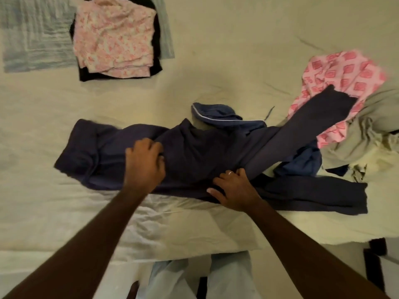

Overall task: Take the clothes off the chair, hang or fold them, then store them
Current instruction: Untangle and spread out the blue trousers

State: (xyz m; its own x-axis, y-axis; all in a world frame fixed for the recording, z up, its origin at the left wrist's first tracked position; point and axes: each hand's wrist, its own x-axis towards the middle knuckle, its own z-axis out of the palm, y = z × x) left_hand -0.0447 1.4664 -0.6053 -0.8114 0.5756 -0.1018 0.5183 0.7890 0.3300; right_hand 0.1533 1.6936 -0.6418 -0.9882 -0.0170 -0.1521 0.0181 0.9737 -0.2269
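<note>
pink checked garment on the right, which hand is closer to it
Right. The right hand rests on the dark navy garment, below-left of the pink checked garment. The left hand lies farther left on the same navy cloth.
</note>
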